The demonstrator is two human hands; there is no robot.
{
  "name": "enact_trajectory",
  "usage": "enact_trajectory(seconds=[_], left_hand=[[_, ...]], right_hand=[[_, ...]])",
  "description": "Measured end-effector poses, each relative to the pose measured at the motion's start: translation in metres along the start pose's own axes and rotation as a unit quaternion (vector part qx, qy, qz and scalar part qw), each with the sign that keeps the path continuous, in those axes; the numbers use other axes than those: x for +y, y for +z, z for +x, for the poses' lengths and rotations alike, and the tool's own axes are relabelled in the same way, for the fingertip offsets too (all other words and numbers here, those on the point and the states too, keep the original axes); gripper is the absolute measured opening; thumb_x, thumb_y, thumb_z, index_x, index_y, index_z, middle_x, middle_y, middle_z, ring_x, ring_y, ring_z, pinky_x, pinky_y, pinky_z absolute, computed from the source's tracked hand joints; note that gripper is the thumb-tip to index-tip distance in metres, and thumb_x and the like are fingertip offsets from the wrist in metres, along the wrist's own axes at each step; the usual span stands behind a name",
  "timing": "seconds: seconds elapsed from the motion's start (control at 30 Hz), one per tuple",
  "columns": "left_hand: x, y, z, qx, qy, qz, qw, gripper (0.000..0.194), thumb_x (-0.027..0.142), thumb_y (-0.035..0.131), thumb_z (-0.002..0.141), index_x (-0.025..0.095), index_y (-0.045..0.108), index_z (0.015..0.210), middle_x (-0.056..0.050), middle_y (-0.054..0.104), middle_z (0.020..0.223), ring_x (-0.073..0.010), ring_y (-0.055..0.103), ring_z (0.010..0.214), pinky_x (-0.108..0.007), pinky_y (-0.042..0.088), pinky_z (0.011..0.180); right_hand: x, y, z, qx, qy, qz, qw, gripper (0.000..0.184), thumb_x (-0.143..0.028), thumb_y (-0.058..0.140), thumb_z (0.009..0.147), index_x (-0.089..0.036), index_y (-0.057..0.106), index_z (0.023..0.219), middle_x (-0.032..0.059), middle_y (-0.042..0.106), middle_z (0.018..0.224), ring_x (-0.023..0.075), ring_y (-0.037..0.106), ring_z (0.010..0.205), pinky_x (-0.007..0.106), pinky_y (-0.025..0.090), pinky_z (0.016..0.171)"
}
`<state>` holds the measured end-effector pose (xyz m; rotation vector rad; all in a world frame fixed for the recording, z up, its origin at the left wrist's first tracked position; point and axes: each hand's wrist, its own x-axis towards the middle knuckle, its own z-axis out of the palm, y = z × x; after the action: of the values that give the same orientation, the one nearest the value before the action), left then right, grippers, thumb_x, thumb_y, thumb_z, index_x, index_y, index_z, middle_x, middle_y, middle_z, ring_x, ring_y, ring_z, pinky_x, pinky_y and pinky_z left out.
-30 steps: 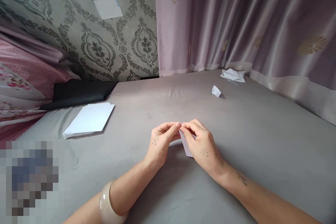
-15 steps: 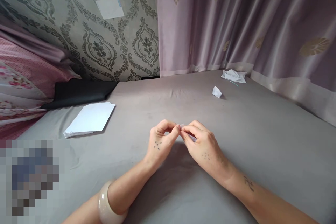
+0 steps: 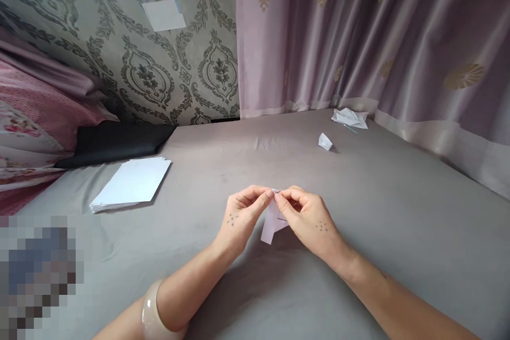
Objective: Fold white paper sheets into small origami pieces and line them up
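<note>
Both hands meet at the centre, pinching one folded strip of paper [image 3: 270, 226] that looks pale pinkish. My left hand [image 3: 244, 215] is closed, thumb and forefinger on the paper's top end. From the other side my right hand [image 3: 308, 215] grips the same top end with thumb and fingers. One flat strip of the paper hangs down between the hands, and another part slants toward the right palm, partly hidden by the right fingers. The hands are held above the grey sheet [image 3: 223, 170].
A stack of white paper [image 3: 131, 183] lies at left, near a black cloth [image 3: 119, 141]. Farther right sit a small folded paper piece [image 3: 325, 142], a pile of folded papers [image 3: 349, 118] and a thin greenish stick [image 3: 350, 129]. Curtains [image 3: 311, 37] hang behind. The lower left corner is pixelated.
The paper has turned so that its strip now hangs below my fingers; before, it was mostly hidden behind the hands. The hands have moved slightly apart, and the whole view has shifted a little.
</note>
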<state>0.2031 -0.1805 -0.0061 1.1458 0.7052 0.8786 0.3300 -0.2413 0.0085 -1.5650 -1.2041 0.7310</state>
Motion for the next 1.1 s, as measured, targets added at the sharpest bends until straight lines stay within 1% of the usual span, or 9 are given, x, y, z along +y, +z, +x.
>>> enact_trajectory(seconds=[0.13,0.23,0.27,0.33,0.4,0.47,0.57,0.9,1.1], left_hand=[[-0.003,-0.001,0.000,0.009,0.009,0.006,1.000,0.016,0.033,0.071,0.079,0.018,0.075,0.081,-0.003,0.069,0.082,-0.0142,0.058,0.081,-0.025,0.045,0.078],[-0.004,-0.001,0.000,0.023,-0.001,-0.006,1.000,0.017,0.034,0.071,0.079,0.018,0.074,0.081,-0.002,0.067,0.078,-0.0121,0.055,0.075,-0.024,0.045,0.074],[-0.004,-0.001,0.000,0.025,-0.005,-0.012,1.000,0.017,0.035,0.071,0.079,0.018,0.074,0.082,-0.002,0.067,0.079,-0.0119,0.054,0.074,-0.024,0.045,0.074],[-0.004,-0.001,0.001,0.030,-0.010,-0.024,0.999,0.018,0.035,0.071,0.078,0.018,0.074,0.083,-0.003,0.067,0.081,-0.0123,0.054,0.075,-0.025,0.045,0.073],[-0.004,0.000,0.001,0.041,-0.010,-0.030,0.999,0.019,0.035,0.073,0.076,0.017,0.074,0.082,-0.004,0.067,0.080,-0.0119,0.054,0.073,-0.025,0.045,0.071],[-0.004,0.000,0.002,0.052,-0.016,-0.030,0.998,0.019,0.035,0.075,0.074,0.017,0.074,0.079,-0.003,0.066,0.077,-0.0107,0.052,0.068,-0.024,0.044,0.068],[-0.003,0.001,0.001,0.051,-0.038,-0.024,0.998,0.019,0.035,0.075,0.072,0.016,0.073,0.075,-0.002,0.063,0.072,-0.0102,0.049,0.065,-0.024,0.042,0.066],[0.002,0.001,0.003,0.057,-0.060,-0.021,0.996,0.013,0.025,0.070,0.070,0.016,0.065,0.062,0.001,0.054,0.060,-0.0102,0.047,0.062,-0.024,0.039,0.065],[0.002,-0.001,0.004,0.055,-0.056,-0.019,0.997,0.018,0.024,0.067,0.070,0.016,0.060,0.056,0.001,0.052,0.056,-0.0103,0.046,0.059,-0.025,0.038,0.064]], right_hand=[[0.002,0.001,0.001,0.001,0.020,-0.020,1.000,0.029,-0.043,0.054,0.085,-0.019,0.062,0.071,0.0016,0.062,0.073,0.0137,0.056,0.063,0.027,0.047,0.060],[0.004,0.000,0.003,0.033,0.044,-0.022,0.998,0.026,-0.045,0.064,0.078,-0.019,0.060,0.075,0.0029,0.065,0.077,0.0162,0.060,0.070,0.029,0.049,0.063],[0.004,0.000,0.004,0.040,0.050,-0.002,0.998,0.027,-0.045,0.067,0.075,-0.019,0.061,0.080,0.0039,0.066,0.081,0.0173,0.062,0.074,0.030,0.050,0.065],[0.003,-0.001,0.005,0.018,0.059,0.073,0.995,0.032,-0.046,0.069,0.073,-0.019,0.063,0.089,0.0061,0.069,0.088,0.0191,0.065,0.080,0.031,0.053,0.069],[0.002,-0.001,0.005,-0.025,0.069,0.146,0.987,0.032,-0.047,0.068,0.075,-0.018,0.065,0.088,0.0068,0.071,0.085,0.0198,0.067,0.079,0.032,0.053,0.071],[0.001,0.000,0.005,-0.033,0.071,0.169,0.983,0.030,-0.047,0.067,0.076,-0.017,0.066,0.081,0.0057,0.071,0.077,0.0192,0.067,0.074,0.031,0.053,0.068],[0.003,0.000,0.005,-0.002,0.058,0.145,0.988,0.026,-0.044,0.068,0.077,-0.018,0.068,0.080,0.0037,0.071,0.076,0.0169,0.065,0.069,0.028,0.051,0.063],[0.008,0.003,0.005,0.010,0.019,0.091,0.996,0.021,-0.040,0.067,0.079,-0.020,0.071,0.082,0.0026,0.070,0.080,0.0149,0.064,0.067,0.026,0.051,0.060],[0.013,0.006,0.003,0.040,-0.067,0.034,0.996,0.010,-0.028,0.065,0.082,-0.021,0.072,0.082,0.0017,0.067,0.082,0.0131,0.062,0.070,0.025,0.051,0.063]])
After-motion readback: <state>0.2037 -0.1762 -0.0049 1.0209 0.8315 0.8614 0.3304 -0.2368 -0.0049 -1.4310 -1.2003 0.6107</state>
